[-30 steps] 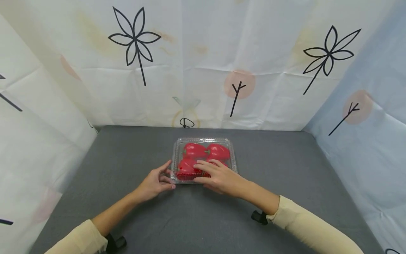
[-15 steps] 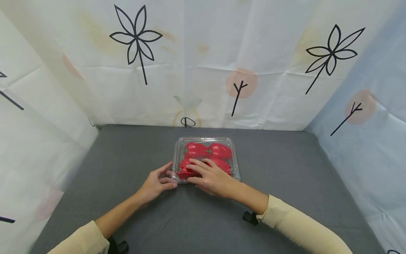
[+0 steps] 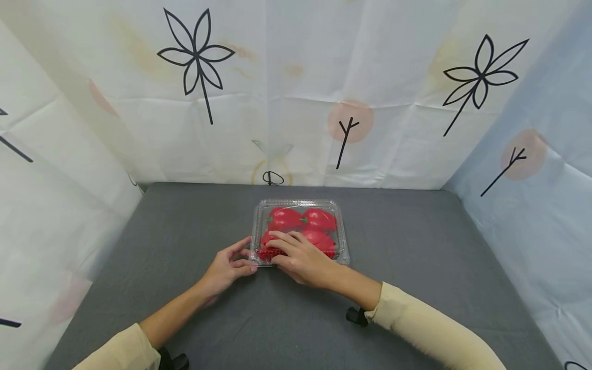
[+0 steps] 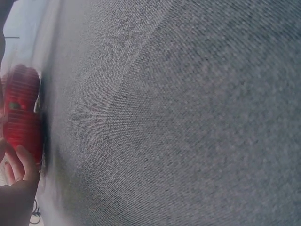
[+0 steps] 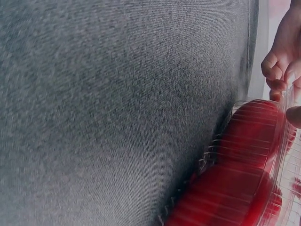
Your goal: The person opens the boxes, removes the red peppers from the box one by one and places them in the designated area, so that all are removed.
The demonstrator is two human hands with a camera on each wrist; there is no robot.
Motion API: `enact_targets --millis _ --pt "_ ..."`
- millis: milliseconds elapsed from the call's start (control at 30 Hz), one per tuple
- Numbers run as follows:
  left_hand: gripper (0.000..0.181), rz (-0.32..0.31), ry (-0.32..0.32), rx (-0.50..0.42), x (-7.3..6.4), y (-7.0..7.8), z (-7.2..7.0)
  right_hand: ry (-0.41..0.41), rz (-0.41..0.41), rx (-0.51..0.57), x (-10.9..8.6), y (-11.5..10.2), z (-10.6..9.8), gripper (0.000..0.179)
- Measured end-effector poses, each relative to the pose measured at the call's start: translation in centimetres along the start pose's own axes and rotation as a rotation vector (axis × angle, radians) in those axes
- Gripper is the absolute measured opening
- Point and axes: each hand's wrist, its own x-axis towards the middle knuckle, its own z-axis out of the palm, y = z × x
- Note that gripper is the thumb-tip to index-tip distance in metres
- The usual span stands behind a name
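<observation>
A clear plastic clamshell box [image 3: 343, 241] lies on the grey cloth with its lid down. Inside are several shiny red bell peppers [image 3: 319, 220], some with short green stems. At the front left corner, my left hand [image 3: 226, 268] holds the box, thumb in front and fingers along the left side. My right hand [image 3: 302, 262] bends over the front edge, fingers on the lid and thumb near the rim, covering part of one pepper. In the right wrist view the right thumb [image 5: 295, 116] lies at the ridged rim, with the left hand [image 5: 283, 49] beyond it.
Grey cloth [image 3: 407, 241] covers the table under and around the box. White fabric with printed flowers [image 3: 296, 67] hangs behind and on both sides. Each wrist wears a black camera strap, such as the right one [image 3: 356, 316].
My right hand has slid left along the front edge of the box, toward the left hand, uncovering more of the front right pepper. The left hand and the box stay almost where they were.
</observation>
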Motion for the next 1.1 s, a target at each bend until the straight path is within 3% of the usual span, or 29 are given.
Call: enact_targets --millis 500,700,1100 --pt "0.081 0.017 0.008 -0.056 0.1 -0.3 0.2 0.027 0.06 0.058 0.6 -0.5 0.7 0.017" --pt "0.081 -0.036 0.041 -0.042 0.2 -0.6 0.1 0.028 0.074 0.058 0.7 -0.6 1.0 0.018" --pt "0.074 -0.079 0.031 -0.136 0.3 -0.7 0.1 0.041 0.09 0.033 0.8 -0.8 1.3 0.02"
